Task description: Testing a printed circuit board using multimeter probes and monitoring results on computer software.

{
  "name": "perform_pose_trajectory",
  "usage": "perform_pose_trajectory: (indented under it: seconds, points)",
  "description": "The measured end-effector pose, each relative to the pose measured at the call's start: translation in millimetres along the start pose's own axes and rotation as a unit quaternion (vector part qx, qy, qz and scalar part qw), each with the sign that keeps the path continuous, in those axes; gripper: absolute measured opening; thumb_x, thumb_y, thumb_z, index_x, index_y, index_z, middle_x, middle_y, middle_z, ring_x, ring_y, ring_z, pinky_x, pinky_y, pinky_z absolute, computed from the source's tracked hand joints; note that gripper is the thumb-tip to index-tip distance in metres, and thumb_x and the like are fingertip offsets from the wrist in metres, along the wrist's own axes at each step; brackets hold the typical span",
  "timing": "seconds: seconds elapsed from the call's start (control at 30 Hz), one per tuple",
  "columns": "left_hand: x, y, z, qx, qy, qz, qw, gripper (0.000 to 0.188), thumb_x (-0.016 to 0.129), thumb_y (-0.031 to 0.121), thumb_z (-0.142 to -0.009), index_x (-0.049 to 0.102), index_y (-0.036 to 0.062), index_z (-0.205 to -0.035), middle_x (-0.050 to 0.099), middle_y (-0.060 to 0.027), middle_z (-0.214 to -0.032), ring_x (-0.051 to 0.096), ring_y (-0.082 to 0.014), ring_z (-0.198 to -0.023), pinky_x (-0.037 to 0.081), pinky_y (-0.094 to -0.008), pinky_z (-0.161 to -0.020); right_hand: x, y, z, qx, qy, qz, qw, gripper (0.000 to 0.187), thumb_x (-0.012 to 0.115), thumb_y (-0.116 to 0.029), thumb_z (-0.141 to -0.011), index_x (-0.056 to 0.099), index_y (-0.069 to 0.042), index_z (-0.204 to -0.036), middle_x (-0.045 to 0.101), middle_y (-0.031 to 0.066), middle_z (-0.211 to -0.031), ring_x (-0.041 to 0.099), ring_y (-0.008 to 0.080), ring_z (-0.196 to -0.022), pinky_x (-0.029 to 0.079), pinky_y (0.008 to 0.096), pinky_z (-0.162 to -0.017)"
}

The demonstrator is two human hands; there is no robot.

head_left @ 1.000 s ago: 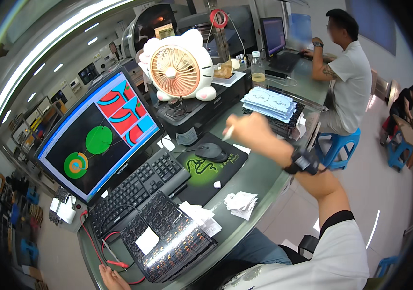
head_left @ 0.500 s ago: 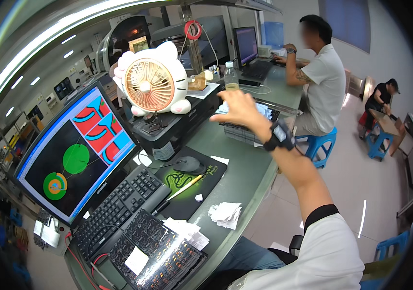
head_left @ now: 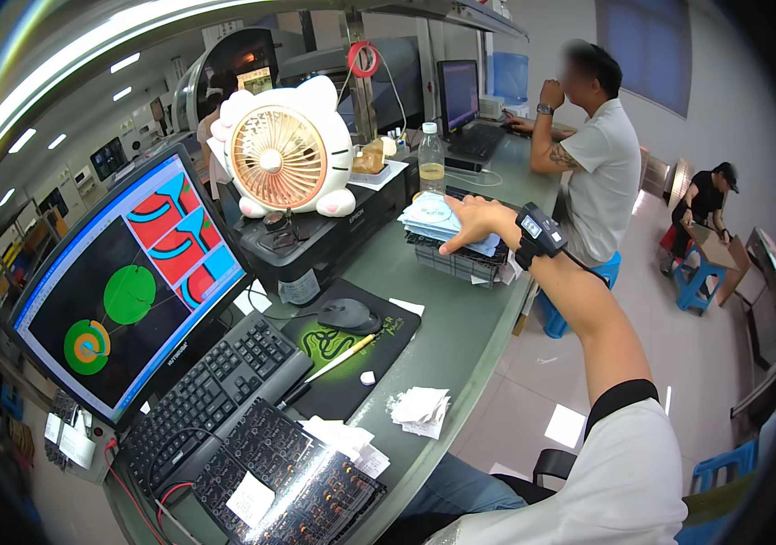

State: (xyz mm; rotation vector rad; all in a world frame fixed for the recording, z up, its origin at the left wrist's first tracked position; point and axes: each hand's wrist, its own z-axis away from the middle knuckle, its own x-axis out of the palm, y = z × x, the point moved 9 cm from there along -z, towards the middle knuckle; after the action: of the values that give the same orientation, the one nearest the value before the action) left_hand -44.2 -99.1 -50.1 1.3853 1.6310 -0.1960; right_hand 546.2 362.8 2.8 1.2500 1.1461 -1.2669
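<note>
My right hand (head_left: pixel 482 222) reaches across the desk, a black device strapped on its wrist. Its fingers are stretched out and spread over a pile of light-blue and white papers (head_left: pixel 430 213). Whether the fingertips touch the papers I cannot tell. The papers lie on a stack of dark circuit panels (head_left: pixel 460 259). Just beyond the pile stands a clear bottle (head_left: pixel 431 156) with yellowish liquid. My left hand is not in view.
Nearer me are a monitor (head_left: pixel 124 295), a keyboard (head_left: pixel 215 395), a mouse (head_left: pixel 349 314) on a black mat, white paper slips (head_left: pixel 421 411) and a dark circuit panel (head_left: pixel 292 481). A cat-shaped fan (head_left: pixel 283 154) sits on a black printer (head_left: pixel 324 245). A co-worker (head_left: pixel 601 145) sits beyond.
My right hand has come down from above the stack onto or just over the blue papers, its fingers spreading. The seated co-worker has raised one hand toward the head.
</note>
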Motion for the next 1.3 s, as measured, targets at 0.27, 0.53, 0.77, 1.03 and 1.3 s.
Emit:
perform_pose_trajectory:
  seconds: [0.27,0.53,0.77,1.03,1.3]
  points:
    - [5.8,-3.3,1.3,0.001,-0.011,0.019,1.000,0.065,0.056,0.010,-0.090,0.024,0.0066,-0.147,0.045,-0.0197,-0.132,0.051,-0.0321,-0.115,0.050,-0.0408,-0.087,2.2,-27.0,11.7,-0.033,0.005,0.043,0.999,0.111,0.074,-0.050,-0.061,0.020,-0.010,-0.149,0.048,0.0242,-0.129,0.046,0.0385,-0.120,0.043,0.0493,-0.095]
    - [5.4,4.4,-2.0,0.024,-0.008,-0.001,1.000,0.063,0.055,0.004,-0.089,0.028,0.0044,-0.146,0.049,-0.0199,-0.127,0.051,-0.0313,-0.114,0.047,-0.0390,-0.092,-1.6,-19.3,4.4,-0.065,-0.081,-0.008,0.995,0.120,0.078,-0.050,-0.057,0.015,-0.010,-0.150,0.044,0.0265,-0.135,0.042,0.0392,-0.127,0.039,0.0422,-0.102]
    - [9.3,-9.6,0.6,-0.013,-0.018,0.057,0.998,0.061,0.054,0.000,-0.088,0.031,0.0036,-0.144,0.051,-0.0200,-0.126,0.053,-0.0316,-0.112,0.047,-0.0390,-0.092,-2.0,-18.4,2.2,-0.105,-0.142,-0.058,0.983,0.121,0.081,-0.047,-0.057,0.012,-0.011,-0.151,0.041,0.0269,-0.140,0.047,0.0368,-0.124,0.039,0.0364,-0.102]
    - [7.9,-6.2,0.4,0.049,0.005,0.052,0.997,0.058,0.051,0.001,-0.088,0.034,0.0033,-0.143,0.052,-0.0182,-0.126,0.054,-0.0308,-0.110,0.048,-0.0373,-0.089,-7.3,-20.0,4.9,-0.115,-0.152,-0.089,0.978,0.116,0.080,-0.039,-0.059,0.015,-0.008,-0.150,0.044,0.0248,-0.138,0.051,0.0341,-0.120,0.041,0.0367,-0.100]
    - [15.7,-19.2,2.8,-0.014,-0.011,0.127,0.992,0.057,0.050,0.000,-0.087,0.035,0.0044,-0.142,0.051,-0.0164,-0.127,0.052,-0.0291,-0.112,0.048,-0.0368,-0.089,-2.0,15.9,-18.2,-0.078,-0.121,-0.184,0.972,0.099,0.078,-0.039,-0.060,0.032,-0.005,-0.140,0.053,0.0193,-0.122,0.054,0.0304,-0.110,0.046,0.0401,-0.089]
